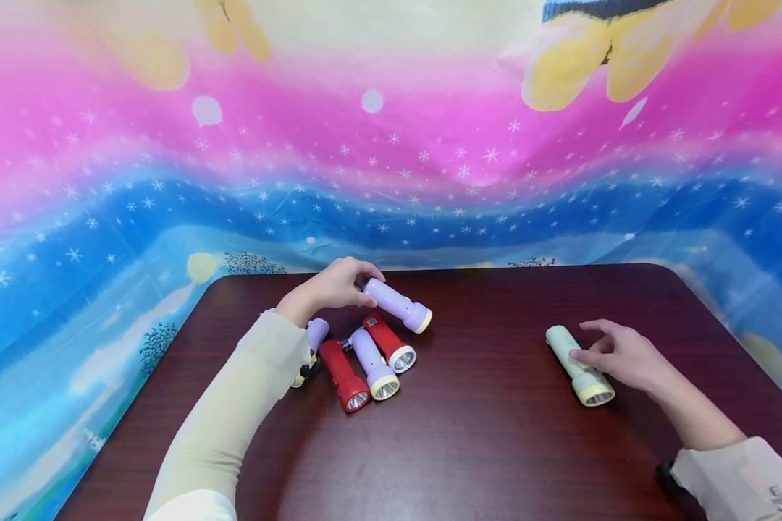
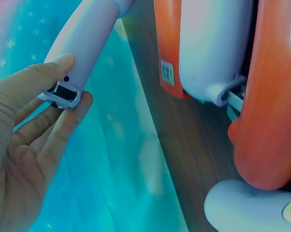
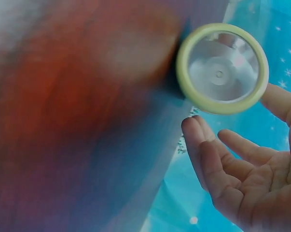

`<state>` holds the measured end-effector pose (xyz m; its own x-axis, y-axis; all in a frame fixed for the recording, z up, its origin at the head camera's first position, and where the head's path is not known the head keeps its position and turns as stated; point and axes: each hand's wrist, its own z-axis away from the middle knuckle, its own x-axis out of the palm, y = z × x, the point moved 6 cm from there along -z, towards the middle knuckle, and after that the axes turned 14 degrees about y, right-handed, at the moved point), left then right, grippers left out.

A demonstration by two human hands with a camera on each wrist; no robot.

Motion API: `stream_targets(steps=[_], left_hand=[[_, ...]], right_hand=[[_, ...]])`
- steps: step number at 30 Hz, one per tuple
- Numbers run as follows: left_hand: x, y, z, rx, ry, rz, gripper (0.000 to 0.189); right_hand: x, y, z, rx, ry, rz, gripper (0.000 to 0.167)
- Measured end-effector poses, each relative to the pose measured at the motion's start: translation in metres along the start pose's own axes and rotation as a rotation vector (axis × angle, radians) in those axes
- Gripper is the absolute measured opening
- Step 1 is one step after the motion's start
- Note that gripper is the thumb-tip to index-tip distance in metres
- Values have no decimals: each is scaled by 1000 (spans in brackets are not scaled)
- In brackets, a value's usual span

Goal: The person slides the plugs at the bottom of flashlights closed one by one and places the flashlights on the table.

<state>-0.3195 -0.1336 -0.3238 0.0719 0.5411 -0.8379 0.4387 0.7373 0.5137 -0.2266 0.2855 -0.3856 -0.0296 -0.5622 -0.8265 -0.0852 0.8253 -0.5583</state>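
Note:
My left hand pinches the tail end of a lavender flashlight at the far side of the table. Its thumb lies on the body and the fingertips are at the tail in the left wrist view, while the pale yellow-rimmed head points away from the hand. On the right, a pale green flashlight lies with its lens toward the near side. Beside it is my right hand, thumb at the body and the other fingers spread loosely, not wrapped round it. The right wrist view shows its clear lens face-on.
Left of centre lie a red flashlight, a lavender one and another red one, side by side. Another lavender flashlight is partly hidden by the left sleeve. A printed cloth hangs behind the dark wooden table.

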Motion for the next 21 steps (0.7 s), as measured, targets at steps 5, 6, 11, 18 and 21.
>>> stream_targets(steps=[5, 6, 11, 18, 21], left_hand=[[3, 24, 5, 100, -37, -29, 43], [3, 28, 5, 116, -42, -28, 43], [6, 47, 9, 155, -81, -1, 43], [13, 64, 15, 138, -145, 73, 43], [17, 72, 17, 157, -163, 95, 44]], right_hand=[[-9, -8, -3, -10, 39, 3, 73], [-10, -10, -3, -12, 46, 3, 72], [-11, -24, -5, -29, 71, -22, 70], [-8, -47, -6, -63, 80, -77, 66], [-5, -56, -6, -74, 77, -105, 65]])
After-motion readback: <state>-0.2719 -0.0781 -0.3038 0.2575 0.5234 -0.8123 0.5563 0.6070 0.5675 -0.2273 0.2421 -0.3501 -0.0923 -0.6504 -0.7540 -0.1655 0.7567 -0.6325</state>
